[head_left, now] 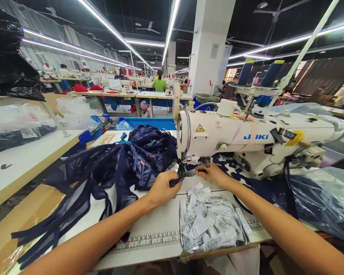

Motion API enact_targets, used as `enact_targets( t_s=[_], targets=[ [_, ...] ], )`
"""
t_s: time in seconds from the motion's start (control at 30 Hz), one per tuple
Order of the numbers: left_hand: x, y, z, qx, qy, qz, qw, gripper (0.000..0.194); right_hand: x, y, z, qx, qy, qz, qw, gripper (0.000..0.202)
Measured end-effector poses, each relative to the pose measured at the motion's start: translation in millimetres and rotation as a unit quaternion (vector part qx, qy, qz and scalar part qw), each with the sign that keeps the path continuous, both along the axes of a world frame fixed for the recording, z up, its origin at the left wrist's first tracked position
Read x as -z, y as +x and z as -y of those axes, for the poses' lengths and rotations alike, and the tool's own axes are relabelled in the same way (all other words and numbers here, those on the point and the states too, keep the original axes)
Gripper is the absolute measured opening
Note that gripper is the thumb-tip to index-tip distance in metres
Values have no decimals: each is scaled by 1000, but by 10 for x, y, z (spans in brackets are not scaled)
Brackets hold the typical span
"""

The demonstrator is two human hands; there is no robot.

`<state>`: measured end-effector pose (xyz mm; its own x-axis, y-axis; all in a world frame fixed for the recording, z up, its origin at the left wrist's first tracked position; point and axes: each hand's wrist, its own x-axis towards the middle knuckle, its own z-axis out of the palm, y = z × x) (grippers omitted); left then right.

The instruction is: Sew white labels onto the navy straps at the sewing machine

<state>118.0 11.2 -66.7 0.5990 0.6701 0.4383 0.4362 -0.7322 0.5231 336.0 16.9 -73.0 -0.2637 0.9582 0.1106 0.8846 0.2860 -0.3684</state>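
In front of the needle of a white sewing machine, my left hand is closed on a piece of navy fabric by the presser foot. My right hand is on the other side of the needle, its fingertips pinched at a dark strip of fabric beside a grey metal part. The fingers hide part of what they hold. To the left of my left hand lies a heap of navy lace and mesh garments, with straps trailing over the table's front left.
A clear tray of white printed labels stands at the table's front edge, beside a printed ruler. Navy scraps lie behind my right hand. Plastic-bagged fabric is at the right. Thread cones stand behind; people work further back.
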Motion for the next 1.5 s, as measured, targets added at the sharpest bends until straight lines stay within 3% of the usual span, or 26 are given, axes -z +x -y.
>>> enact_targets(
  t_s=[0.1,0.17,0.3,0.43,0.6,0.73,0.93,1.23,1.5],
  targets=[
    [52,205,-129,27,80,-69,994,22,-20,-23,-56,-23,-37,7,999,16],
    [83,301,-188,59,148,-151,976,17,-44,2,-59,9,-37,60,997,19],
    [125,340,-240,83,190,-252,945,17,-27,68,10,80,38,135,987,23],
    [102,220,-179,89,184,-268,941,16,68,56,111,-2,99,127,987,15],
    [96,96,-62,109,177,-261,943,21,140,51,192,-100,153,149,972,27],
    [149,85,-22,102,180,-279,938,27,194,98,194,-159,168,90,969,23],
    [224,91,0,92,211,-284,931,24,270,80,114,-66,118,-1,991,10],
    [238,96,34,91,246,-294,919,21,176,-142,19,-65,114,148,980,20],
    [198,108,36,80,250,-313,913,19,180,-186,-179,-48,-43,-21,998,14]
  ],
)
